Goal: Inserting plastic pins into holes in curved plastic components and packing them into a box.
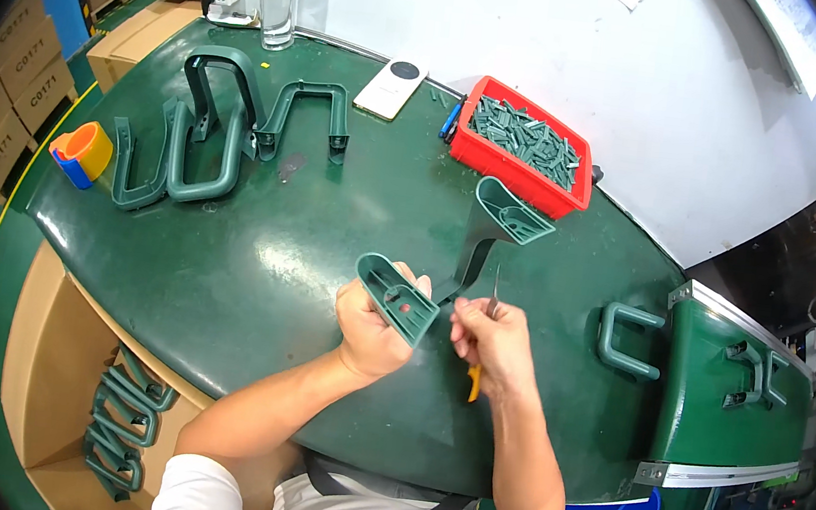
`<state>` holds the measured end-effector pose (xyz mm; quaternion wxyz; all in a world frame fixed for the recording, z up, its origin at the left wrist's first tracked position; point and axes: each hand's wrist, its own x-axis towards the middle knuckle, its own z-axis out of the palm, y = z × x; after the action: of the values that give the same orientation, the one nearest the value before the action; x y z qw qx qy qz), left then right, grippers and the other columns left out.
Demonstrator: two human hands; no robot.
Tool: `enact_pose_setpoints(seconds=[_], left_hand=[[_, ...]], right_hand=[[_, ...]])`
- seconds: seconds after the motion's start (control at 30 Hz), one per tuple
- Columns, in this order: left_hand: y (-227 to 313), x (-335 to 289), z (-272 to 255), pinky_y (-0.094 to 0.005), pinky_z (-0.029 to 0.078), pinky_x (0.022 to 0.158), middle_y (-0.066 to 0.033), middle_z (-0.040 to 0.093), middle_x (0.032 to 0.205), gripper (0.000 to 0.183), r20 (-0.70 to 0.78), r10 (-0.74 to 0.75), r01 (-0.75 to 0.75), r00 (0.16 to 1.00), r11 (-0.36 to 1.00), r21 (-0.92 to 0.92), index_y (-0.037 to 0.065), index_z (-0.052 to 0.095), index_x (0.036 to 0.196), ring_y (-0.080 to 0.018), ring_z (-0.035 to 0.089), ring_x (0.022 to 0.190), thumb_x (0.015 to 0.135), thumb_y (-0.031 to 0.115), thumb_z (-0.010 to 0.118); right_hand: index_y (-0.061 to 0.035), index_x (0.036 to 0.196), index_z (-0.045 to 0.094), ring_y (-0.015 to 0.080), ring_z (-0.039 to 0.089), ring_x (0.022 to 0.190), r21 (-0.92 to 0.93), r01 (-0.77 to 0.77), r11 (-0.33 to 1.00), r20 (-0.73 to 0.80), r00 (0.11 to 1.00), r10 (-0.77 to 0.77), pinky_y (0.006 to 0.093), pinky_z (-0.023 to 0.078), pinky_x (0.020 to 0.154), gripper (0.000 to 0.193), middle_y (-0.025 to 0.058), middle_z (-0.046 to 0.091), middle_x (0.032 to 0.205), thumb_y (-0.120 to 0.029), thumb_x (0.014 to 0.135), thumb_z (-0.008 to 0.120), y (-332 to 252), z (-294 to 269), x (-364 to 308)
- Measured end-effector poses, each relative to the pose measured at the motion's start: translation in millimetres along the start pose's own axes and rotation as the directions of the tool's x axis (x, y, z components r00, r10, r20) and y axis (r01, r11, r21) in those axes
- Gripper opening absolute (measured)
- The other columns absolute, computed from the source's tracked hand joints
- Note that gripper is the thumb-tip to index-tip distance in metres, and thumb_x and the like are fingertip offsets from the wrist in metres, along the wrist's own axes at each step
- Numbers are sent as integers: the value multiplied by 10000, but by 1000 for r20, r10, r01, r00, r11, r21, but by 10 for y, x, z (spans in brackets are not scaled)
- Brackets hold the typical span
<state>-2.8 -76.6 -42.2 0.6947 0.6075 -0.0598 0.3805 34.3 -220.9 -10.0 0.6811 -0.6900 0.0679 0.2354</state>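
Note:
My left hand [369,336] is closed around one end of a green U-shaped plastic handle [474,252]. The handle's hollow, ribbed end faces up over my fingers, and its other flared end rises ahead and to the right. In my right hand [501,344] is a slim knife with a yellow grip [474,383]; its thin blade points away from me. The fingers of this hand are curled round the knife, close beside the handle's bar. Whether the blade touches the plastic I cannot tell.
Several green handles [202,193] stand at the back left, near a yellow-and-blue cup [87,153]. A red bin [575,202] holds small green pieces. A phone [392,90] and glass bottle [277,8] stand behind. Right are another handle [606,340] and a conveyor [710,431]; lower left, a carton [34,353].

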Motion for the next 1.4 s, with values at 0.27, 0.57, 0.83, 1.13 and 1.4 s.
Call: enact_pose_setpoints(seconds=[0.27,0.57,0.83,1.13,1.4], left_hand=[[-60,273,-103,-278,394,486,-70,512,546,208,-233,-536,422,811,813,-401,79,474,671,-155,485,486,827,109,609],[-103,253,-54,-285,376,466,-58,457,498,260,52,-692,631,720,621,-466,107,444,662,-170,473,468,840,179,619],[-98,228,-54,-310,455,693,-160,578,1039,421,228,-311,348,923,927,-141,6,459,1215,-219,556,794,844,134,612],[-313,305,-124,-359,524,729,-181,625,1005,488,399,440,-588,804,688,425,-30,595,1057,-328,628,852,596,-34,756],[-295,157,-111,-308,493,830,-139,628,1114,341,356,-260,210,897,962,173,0,522,1110,-180,608,960,824,94,681]], right_hand=[[3,781,637,135,557,528,-456,869,194,170,298,-939,244,446,522,119,77,577,596,-102,838,627,-131,141,-633],[5,1026,593,331,630,739,-737,623,262,211,580,-787,350,499,676,291,188,626,822,-259,907,565,-521,-305,258],[38,822,639,82,518,505,-267,349,898,-47,926,-374,217,389,481,171,72,625,623,-119,868,591,-6,-180,26],[46,1099,563,75,470,517,59,30,998,400,915,-51,199,372,466,389,57,604,739,-308,961,481,10,-171,-254],[-31,1030,605,122,540,695,-191,606,772,118,795,-595,239,446,637,258,54,610,821,-260,948,518,51,-669,-29]])
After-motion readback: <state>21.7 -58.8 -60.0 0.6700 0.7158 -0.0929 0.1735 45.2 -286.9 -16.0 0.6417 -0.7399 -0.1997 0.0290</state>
